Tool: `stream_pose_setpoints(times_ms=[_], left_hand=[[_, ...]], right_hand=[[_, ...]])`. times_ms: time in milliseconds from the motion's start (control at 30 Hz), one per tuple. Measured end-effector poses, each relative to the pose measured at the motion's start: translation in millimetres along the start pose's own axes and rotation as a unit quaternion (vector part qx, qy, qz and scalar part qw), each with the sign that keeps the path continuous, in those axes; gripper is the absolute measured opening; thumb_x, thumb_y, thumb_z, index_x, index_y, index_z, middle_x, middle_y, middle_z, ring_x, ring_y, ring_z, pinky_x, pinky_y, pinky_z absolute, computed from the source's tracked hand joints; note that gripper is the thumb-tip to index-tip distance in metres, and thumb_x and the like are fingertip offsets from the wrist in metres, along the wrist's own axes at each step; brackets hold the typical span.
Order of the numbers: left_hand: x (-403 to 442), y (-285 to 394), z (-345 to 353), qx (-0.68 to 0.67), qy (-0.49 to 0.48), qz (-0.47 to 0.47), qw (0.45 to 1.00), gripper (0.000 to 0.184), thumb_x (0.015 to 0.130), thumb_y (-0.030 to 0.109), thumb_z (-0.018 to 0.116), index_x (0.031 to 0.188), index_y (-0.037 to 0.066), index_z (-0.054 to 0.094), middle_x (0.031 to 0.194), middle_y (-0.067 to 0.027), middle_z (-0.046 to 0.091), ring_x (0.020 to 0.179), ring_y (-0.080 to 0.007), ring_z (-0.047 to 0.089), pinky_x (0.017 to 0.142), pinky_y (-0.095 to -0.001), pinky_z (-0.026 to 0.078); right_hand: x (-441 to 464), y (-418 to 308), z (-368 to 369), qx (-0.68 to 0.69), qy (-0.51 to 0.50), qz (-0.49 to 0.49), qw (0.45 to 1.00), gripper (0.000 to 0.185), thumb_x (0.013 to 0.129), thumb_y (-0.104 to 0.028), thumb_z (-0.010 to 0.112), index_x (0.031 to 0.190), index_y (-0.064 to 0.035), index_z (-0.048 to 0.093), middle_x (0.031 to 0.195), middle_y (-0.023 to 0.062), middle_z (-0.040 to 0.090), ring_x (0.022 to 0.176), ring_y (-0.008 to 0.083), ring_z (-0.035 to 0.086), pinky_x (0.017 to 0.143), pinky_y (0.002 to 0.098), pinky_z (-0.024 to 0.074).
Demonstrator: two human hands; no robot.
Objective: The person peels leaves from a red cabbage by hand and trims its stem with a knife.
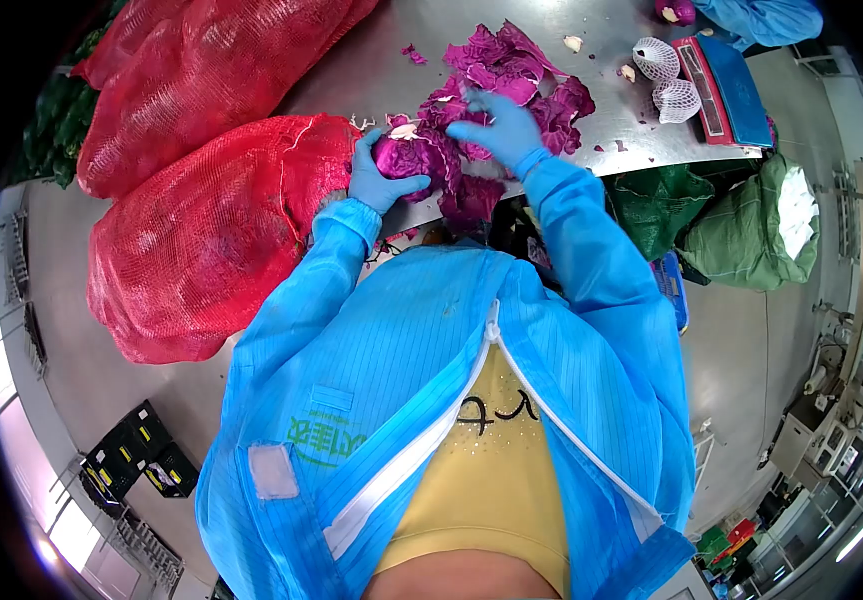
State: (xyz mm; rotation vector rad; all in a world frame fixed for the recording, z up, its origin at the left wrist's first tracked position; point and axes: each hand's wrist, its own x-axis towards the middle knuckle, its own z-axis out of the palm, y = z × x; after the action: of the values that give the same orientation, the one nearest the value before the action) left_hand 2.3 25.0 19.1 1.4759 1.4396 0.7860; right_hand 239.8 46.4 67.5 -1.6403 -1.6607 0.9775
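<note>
Directly against left hand (pixel 377 182): purple cabbage (pixel 415 162)

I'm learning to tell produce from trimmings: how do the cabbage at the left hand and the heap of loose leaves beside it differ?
The cabbage is compact and rounded; the heap of loose leaves is ruffled and irregular. The cabbage is gripped by the gloved left hand, while the heap lies spread on the metal table. The heap covers more area than the cabbage. Both are purple.
</note>
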Motion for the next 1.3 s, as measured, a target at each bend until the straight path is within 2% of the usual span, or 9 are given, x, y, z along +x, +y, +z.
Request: stream_pose_setpoints(times_ms=[100,233,567,733,900,1100,1167,1233,1300], left_hand=[[1.5,-2.9,0.0,0.005,0.005,0.013,1.000,0.110,0.046,0.030,0.091,0.132,0.003,0.029,0.125,-0.0168,0.043,0.116,-0.0279,0.047,0.100,-0.0366,0.040],[-2.6,0.6,-0.8,-0.001,-0.001,0.006,1.000,0.110,0.045,0.034,0.091,0.131,0.003,0.030,0.129,-0.0185,0.039,0.120,-0.0303,0.042,0.103,-0.0373,0.036],[-22.4,43.7,15.8,0.177,-0.013,0.056,0.983,0.111,0.042,0.035,0.087,0.133,0.012,0.028,0.128,-0.0218,0.031,0.113,-0.0374,0.043,0.101,-0.0398,0.038],[-23.9,45.5,14.5,0.185,0.018,0.065,0.981,0.103,0.045,0.030,0.088,0.130,0.009,0.033,0.117,-0.0207,0.043,0.109,-0.0359,0.046,0.098,-0.0423,0.039],[1.3,-6.6,3.2,-0.123,0.009,-0.046,0.991,0.100,0.046,0.026,0.090,0.128,0.007,0.035,0.122,-0.0159,0.047,0.112,-0.0276,0.049,0.097,-0.0364,0.042],[-17.8,20.4,-13.5,-0.488,-0.116,-0.206,0.840,0.081,0.067,0.024,0.077,0.133,0.008,0.033,0.128,-0.0164,0.046,0.115,-0.0328,0.051,0.099,-0.0492,0.041],[-20.1,9.8,-14.1,-0.647,-0.275,-0.258,0.663,0.078,0.073,0.029,0.070,0.138,0.009,0.031,0.136,-0.0161,0.041,0.122,-0.0360,0.045,0.100,-0.0554,0.038],[-24.6,2.9,-7.2,-0.633,-0.341,-0.218,0.660,0.087,0.074,0.045,0.070,0.141,0.010,0.028,0.143,-0.0157,0.034,0.127,-0.0367,0.039,0.103,-0.0566,0.034],[-31.8,5.9,1.9,-0.625,-0.342,-0.199,0.672,0.100,0.069,0.073,0.057,0.143,0.014,0.025,0.145,-0.0156,0.031,0.131,-0.0364,0.034,0.105,-0.0587,0.028]], right_hand=[[-8.1,20.5,43.4,0.033,-0.062,-0.022,0.997,0.091,0.064,-0.054,0.075,0.135,-0.0071,0.043,0.128,0.0196,0.051,0.117,0.0303,0.052,0.098,0.0364,0.0405],[-8.8,13.5,39.4,0.041,-0.101,0.024,0.994,0.071,0.068,-0.048,0.074,0.126,-0.0106,0.054,0.117,0.0147,0.060,0.106,0.0282,0.058,0.093,0.0348,0.0440],[-20.6,-51.4,-16.6,-0.315,-0.106,-0.011,0.943,0.043,0.067,-0.041,0.066,0.100,-0.0130,0.065,0.098,0.0126,0.064,0.090,0.0306,0.062,0.077,0.0409,0.0501],[-42.6,-54.2,-37.7,-0.247,0.010,-0.021,0.969,0.040,0.065,-0.033,0.069,0.098,-0.0116,0.065,0.096,0.0109,0.064,0.090,0.0286,0.062,0.076,0.0382,0.0503],[-46.4,-8.4,-74.8,-0.238,0.142,-0.065,0.959,0.061,0.066,-0.032,0.077,0.118,-0.0090,0.055,0.100,0.0129,0.059,0.092,0.0300,0.059,0.079,0.0376,0.0490],[-68.3,32.5,-50.0,-0.204,0.261,-0.060,0.942,0.069,0.072,-0.021,0.075,0.128,0.0037,0.043,0.109,0.0206,0.055,0.097,0.0324,0.056,0.084,0.0366,0.0472],[-70.6,34.3,-37.6,-0.183,0.251,-0.056,0.949,0.061,0.080,-0.021,0.069,0.131,-0.0013,0.044,0.099,0.0128,0.060,0.081,0.0224,0.061,0.074,0.0310,0.0502],[-78.3,-10.8,-32.5,0.197,0.116,0.055,0.972,0.052,0.087,-0.022,0.063,0.134,-0.0101,0.045,0.088,0.0101,0.061,0.075,0.0146,0.060,0.065,0.0277,0.0498],[-77.3,-33.6,-31.4,0.240,0.063,0.050,0.967,0.051,0.088,-0.028,0.062,0.135,-0.0173,0.046,0.083,0.0049,0.061,0.068,0.0081,0.056,0.059,0.0224,0.0487]])
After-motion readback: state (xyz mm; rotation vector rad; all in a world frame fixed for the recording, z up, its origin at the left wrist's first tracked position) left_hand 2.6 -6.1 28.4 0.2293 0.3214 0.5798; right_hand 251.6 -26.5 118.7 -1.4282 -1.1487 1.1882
